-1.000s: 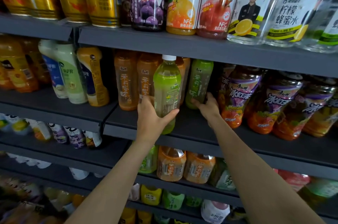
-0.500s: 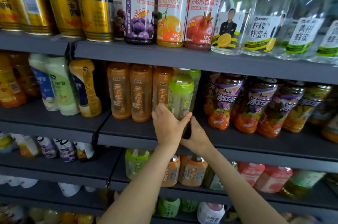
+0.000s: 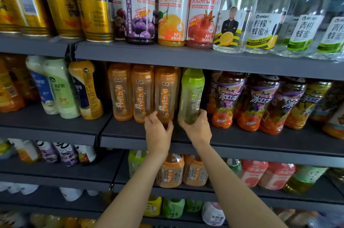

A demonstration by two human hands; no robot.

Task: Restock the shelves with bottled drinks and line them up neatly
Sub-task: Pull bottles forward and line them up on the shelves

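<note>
The green bottle (image 3: 191, 95) stands upright, its base gripped by the right hand (image 3: 197, 128), while the left hand (image 3: 157, 130) cups the neighbouring orange bottle (image 3: 164, 93).

You see a green bottle (image 3: 191, 95) standing upright on the dark middle shelf (image 3: 260, 140), just right of three orange tea bottles (image 3: 142, 93).
</note>
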